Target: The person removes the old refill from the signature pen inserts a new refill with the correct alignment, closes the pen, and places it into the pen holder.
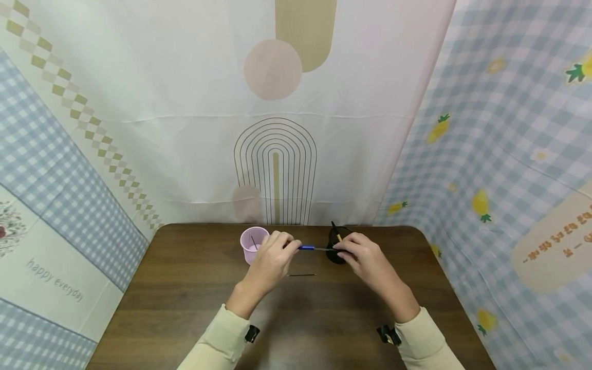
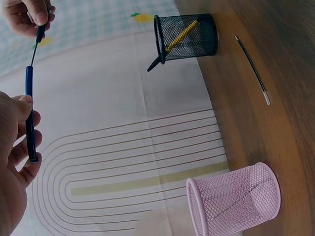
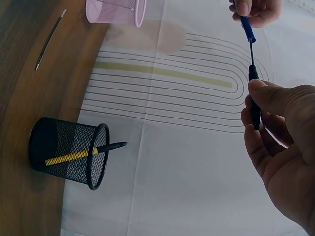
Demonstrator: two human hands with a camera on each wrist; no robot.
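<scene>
In front of me, my left hand point(image 1: 273, 257) pinches a blue pen barrel point(image 2: 29, 113) between thumb and fingers. My right hand point(image 1: 367, 259) grips the pen's black front section point(image 3: 254, 101). Between the two pen parts shows a thin dark refill point(image 3: 251, 53), its one end in the black section and the other at the mouth of the barrel. The parts stand apart, in line, above the table. A loose refill point(image 2: 252, 69) with a pale end lies on the wood below the hands.
A pink mesh pen cup point(image 1: 248, 255) stands at the back behind my left hand, with a thin refill inside. Behind my right hand, a black mesh cup point(image 2: 209, 34) holds a yellow pen point(image 2: 182, 37) with a black end. Patterned cloth hangs beyond the wooden table point(image 1: 185, 288).
</scene>
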